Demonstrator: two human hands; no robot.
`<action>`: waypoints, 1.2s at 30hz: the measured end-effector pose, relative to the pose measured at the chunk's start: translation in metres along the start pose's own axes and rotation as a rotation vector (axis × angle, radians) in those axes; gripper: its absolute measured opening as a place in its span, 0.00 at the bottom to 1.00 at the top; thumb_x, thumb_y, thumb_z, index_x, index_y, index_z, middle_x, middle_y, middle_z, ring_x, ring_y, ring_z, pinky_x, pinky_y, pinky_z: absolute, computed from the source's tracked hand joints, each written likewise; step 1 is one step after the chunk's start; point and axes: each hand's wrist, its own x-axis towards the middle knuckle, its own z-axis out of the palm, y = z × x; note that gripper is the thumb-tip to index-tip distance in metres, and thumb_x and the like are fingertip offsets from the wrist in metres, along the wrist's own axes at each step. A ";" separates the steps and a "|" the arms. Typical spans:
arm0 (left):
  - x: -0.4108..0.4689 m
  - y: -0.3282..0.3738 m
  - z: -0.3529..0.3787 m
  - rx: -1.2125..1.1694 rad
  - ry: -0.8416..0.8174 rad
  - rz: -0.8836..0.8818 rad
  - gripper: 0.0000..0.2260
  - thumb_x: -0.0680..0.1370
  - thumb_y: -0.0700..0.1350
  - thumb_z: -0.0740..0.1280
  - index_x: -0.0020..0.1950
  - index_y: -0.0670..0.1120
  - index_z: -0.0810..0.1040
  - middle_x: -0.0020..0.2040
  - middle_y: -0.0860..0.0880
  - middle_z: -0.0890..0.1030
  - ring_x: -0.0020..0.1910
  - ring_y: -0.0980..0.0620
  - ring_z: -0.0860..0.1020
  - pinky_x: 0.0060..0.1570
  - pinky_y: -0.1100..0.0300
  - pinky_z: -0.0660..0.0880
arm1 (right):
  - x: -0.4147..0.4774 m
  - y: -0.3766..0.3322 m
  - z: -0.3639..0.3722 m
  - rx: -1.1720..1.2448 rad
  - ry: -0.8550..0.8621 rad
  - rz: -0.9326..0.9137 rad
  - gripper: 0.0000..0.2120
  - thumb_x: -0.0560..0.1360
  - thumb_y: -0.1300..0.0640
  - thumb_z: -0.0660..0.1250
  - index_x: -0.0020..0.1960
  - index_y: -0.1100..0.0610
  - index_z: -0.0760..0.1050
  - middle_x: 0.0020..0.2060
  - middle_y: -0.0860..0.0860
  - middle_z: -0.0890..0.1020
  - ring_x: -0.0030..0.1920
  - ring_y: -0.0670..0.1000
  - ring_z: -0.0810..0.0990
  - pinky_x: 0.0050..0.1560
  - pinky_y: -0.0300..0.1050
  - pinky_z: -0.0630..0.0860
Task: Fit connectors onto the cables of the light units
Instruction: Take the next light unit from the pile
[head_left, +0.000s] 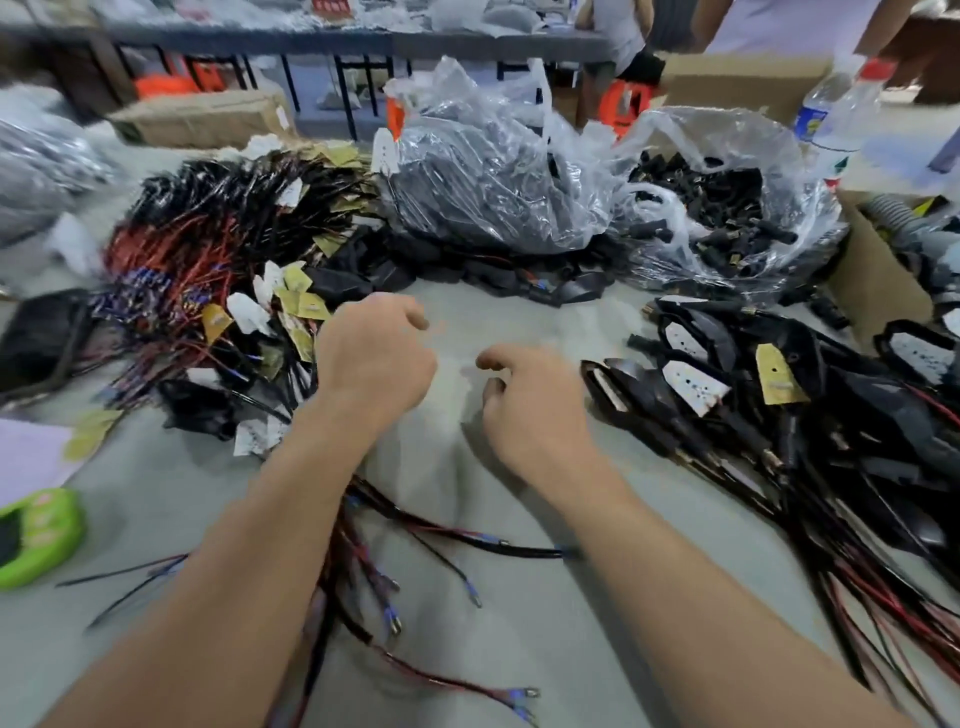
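Between your fingers lies bare grey table (457, 322); your left hand (374, 358) and right hand (530, 410) hang loosely curled, empty. Light units (727, 384) pile just right of the fingers, their tags too blurred to read. Cables (524, 550) trail under your wrists; connectors (722, 202) fill a bag (779, 150) beyond.

Both bare forearms reach forward from the lower edge, angled slightly inward so that the wrists lie nearer each other than the elbows. The left grip (375, 358) is further ahead, its back turned up and its fingers curled under and out of sight. Whether they pinch anything cannot be told. The right grip (537, 415) hangs a little behind and beside it, not touching — fingers (493, 358) loosely hooked, thumb just beneath, nothing visible between them. Both are slightly blurred.
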 end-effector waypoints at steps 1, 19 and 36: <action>0.002 -0.015 -0.003 0.000 0.005 -0.037 0.20 0.72 0.44 0.69 0.63 0.56 0.81 0.57 0.46 0.82 0.56 0.41 0.79 0.51 0.53 0.75 | 0.003 -0.005 0.009 0.018 -0.020 0.006 0.17 0.77 0.61 0.62 0.62 0.50 0.82 0.58 0.53 0.83 0.65 0.53 0.74 0.61 0.41 0.66; 0.009 -0.017 -0.008 -0.682 0.108 -0.080 0.05 0.74 0.46 0.71 0.40 0.52 0.86 0.32 0.55 0.84 0.30 0.58 0.79 0.32 0.64 0.75 | 0.012 -0.007 0.005 0.726 -0.150 0.197 0.05 0.72 0.54 0.70 0.43 0.49 0.86 0.36 0.49 0.86 0.30 0.46 0.77 0.33 0.40 0.71; 0.013 0.036 0.030 -1.747 -0.043 -0.597 0.08 0.81 0.36 0.65 0.59 0.41 0.79 0.42 0.49 0.81 0.37 0.57 0.76 0.37 0.68 0.72 | 0.009 -0.004 -0.028 0.380 -0.510 0.094 0.05 0.68 0.59 0.71 0.38 0.50 0.83 0.26 0.47 0.81 0.25 0.44 0.73 0.29 0.38 0.69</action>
